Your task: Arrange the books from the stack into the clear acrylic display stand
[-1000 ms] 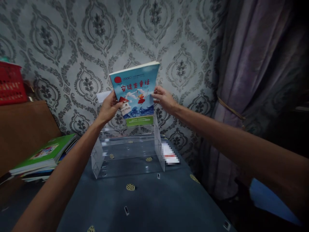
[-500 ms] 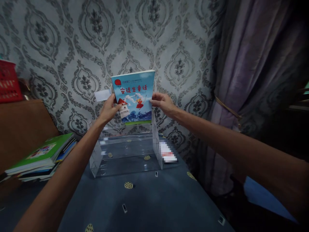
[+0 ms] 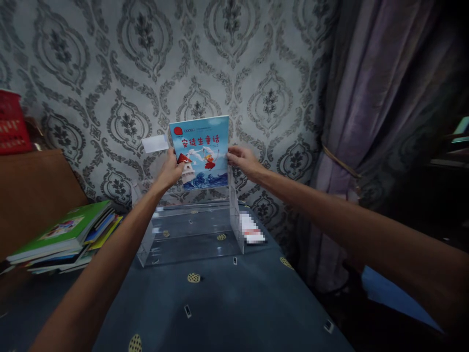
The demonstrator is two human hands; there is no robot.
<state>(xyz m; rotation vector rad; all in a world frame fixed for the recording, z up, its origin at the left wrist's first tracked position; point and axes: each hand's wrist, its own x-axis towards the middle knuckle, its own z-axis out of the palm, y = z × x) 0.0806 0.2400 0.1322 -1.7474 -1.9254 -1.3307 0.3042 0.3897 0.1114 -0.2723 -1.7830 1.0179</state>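
Observation:
A blue picture book with red Chinese lettering, a red-roofed tower and waves on its cover stands nearly upright at the back of a clear acrylic tiered rack. My left hand grips its left edge, thumb on the front cover. At the right edge, the fingers of my right hand pinch the book. Its lower edge is at the rack's uppermost tier; whether it rests there I cannot tell. The lower tiers of the rack hold nothing.
A stack of books with a green one on top lies at left, near a brown board and a red basket. A blurred-out white paper lies right of the rack. Patterned wall behind; purple curtain at right.
The book has come down slightly and tilted back toward the wall, its lower green strip now out of sight. Both hands keep their hold on it.

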